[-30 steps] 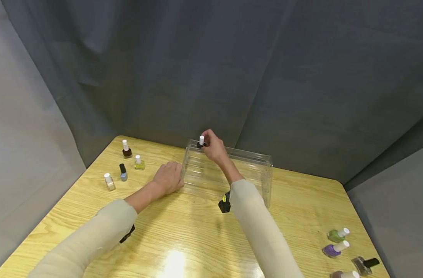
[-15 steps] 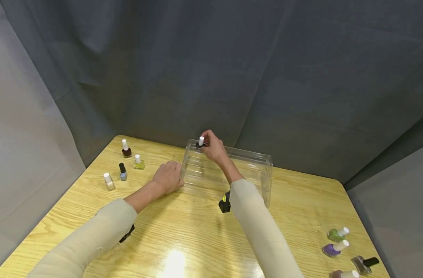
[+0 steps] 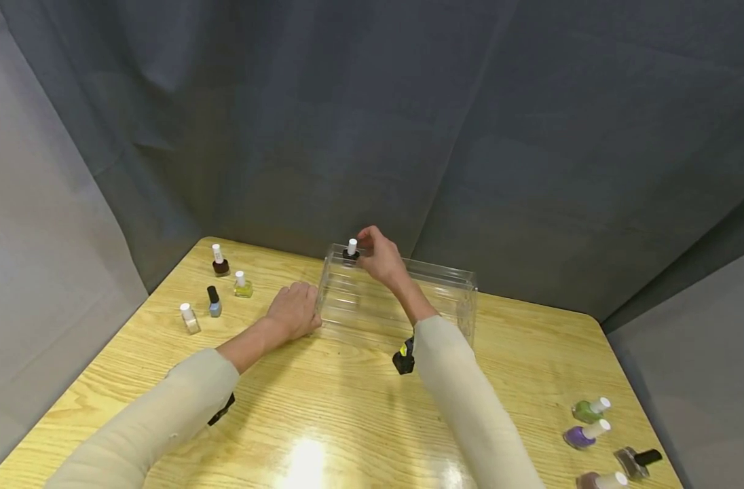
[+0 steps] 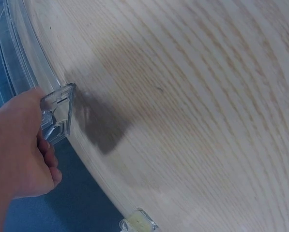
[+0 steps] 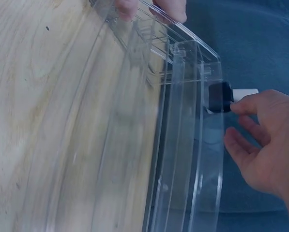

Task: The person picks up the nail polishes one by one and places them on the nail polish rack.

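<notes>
A clear plastic tiered rack [image 3: 347, 300] stands at the back of the table. My left hand [image 3: 294, 311] grips its left end; in the left wrist view the fingers curl around the clear end panel [image 4: 57, 111]. On the rack's top rear tier, at the left, a black nail polish bottle [image 3: 350, 254] with a white cap stands upright. Beside it is my right hand [image 3: 383, 261], fingers loosened. In the right wrist view one fingertip is right at the bottle [image 5: 219, 98] near its cap, while the other fingers are spread away from it.
Left of the rack stand a dark red polish [image 3: 220, 266], a yellow one [image 3: 243, 288], a light blue one [image 3: 214, 308] and a whitish one [image 3: 191, 322]. Green [image 3: 586, 411], purple [image 3: 578, 438] and other bottles lie at the right front. A dark curtain [image 3: 323, 136] hangs behind.
My right hand has loosened from the black nail polish bottle and shifted slightly right, leaving it standing on the top tier. The left hand keeps its hold on the rack.
</notes>
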Demonstrator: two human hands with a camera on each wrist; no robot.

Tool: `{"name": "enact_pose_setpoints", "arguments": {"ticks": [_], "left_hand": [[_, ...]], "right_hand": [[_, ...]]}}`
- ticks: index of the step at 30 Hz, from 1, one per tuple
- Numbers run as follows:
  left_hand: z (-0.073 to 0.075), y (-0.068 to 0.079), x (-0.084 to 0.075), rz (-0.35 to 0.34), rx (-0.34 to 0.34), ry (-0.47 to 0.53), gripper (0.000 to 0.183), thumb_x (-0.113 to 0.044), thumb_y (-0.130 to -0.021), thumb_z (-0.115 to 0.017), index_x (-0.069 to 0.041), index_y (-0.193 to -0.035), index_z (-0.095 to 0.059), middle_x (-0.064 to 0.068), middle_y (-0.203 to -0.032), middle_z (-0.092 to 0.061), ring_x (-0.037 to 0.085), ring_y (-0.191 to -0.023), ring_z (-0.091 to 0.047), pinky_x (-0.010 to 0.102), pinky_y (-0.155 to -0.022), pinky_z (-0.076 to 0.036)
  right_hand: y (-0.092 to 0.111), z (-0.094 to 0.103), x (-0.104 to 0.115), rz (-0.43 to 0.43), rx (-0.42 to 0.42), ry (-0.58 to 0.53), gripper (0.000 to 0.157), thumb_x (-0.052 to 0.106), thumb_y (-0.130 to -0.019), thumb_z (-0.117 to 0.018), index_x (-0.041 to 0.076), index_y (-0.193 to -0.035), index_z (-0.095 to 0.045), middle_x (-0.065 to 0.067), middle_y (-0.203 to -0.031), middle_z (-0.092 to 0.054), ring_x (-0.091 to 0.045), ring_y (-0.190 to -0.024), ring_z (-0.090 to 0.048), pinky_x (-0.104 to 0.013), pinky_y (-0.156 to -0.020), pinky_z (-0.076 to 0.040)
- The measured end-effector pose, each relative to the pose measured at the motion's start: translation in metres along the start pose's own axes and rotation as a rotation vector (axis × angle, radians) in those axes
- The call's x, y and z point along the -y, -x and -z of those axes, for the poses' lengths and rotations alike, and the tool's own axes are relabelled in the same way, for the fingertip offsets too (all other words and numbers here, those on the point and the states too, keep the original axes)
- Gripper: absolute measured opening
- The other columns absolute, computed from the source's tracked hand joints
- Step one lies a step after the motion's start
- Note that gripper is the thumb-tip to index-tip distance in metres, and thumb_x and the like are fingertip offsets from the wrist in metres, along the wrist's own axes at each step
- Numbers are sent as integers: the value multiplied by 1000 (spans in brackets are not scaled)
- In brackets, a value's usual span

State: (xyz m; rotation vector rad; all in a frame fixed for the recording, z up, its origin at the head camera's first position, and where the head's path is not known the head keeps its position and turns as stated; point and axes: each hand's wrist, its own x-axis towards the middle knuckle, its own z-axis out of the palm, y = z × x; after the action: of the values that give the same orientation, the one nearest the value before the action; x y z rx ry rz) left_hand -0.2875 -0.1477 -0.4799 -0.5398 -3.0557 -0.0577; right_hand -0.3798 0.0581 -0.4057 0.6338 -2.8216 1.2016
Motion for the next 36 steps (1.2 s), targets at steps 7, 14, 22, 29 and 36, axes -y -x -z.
{"name": "enact_pose_setpoints", "arguments": {"ticks": [7, 14, 22, 29, 36], "left_hand": [[1, -1, 0, 9, 8, 14, 26, -27, -92, -55, -4, -100, -46, 10, -95, -47, 27, -90, -46, 41, -78, -41], [0, -3, -1, 6, 7, 20, 26, -26, -91, -55, -4, -100, -46, 10, -95, -46, 27, -91, -45, 41, -79, -41], [-3, -5, 4, 9, 11, 8, 28, -27, -92, -55, -3, -103, -46, 12, -99, -47, 28, -95, -46, 43, -81, -41], [-8, -8, 9, -1, -18, 10, 27, -27, -91, -56, -4, -99, -46, 11, -94, -45, 28, -91, -46, 43, -78, -40], [-2, -7, 5, 3, 5, -4, 28, -28, -92, -57, -3, -100, -46, 12, -95, -46, 29, -93, -46, 43, -79, -40]], "right_hand": [[7, 18, -5, 52, 7, 185, 36, 9, -94, -65, 9, -128, -53, -11, -129, -59, -28, -118, -57, -43, -98, -45], [22, 40, -16, 44, 20, 261, 35, 14, -97, -63, 6, -130, -56, -12, -131, -57, -30, -119, -55, -46, -98, -44], [43, 71, -24, 14, 24, 242, 35, 14, -97, -63, 2, -130, -57, -16, -131, -56, -36, -121, -53, -49, -99, -43], [64, 93, -30, -47, 25, 235, 34, 19, -100, -60, 5, -130, -56, -17, -134, -53, -37, -123, -50, -52, -98, -42], [90, 113, -36, -62, 47, 229, 35, 20, -100, -60, 3, -131, -55, -20, -135, -53, -40, -127, -49, -54, -99, -42]]}}
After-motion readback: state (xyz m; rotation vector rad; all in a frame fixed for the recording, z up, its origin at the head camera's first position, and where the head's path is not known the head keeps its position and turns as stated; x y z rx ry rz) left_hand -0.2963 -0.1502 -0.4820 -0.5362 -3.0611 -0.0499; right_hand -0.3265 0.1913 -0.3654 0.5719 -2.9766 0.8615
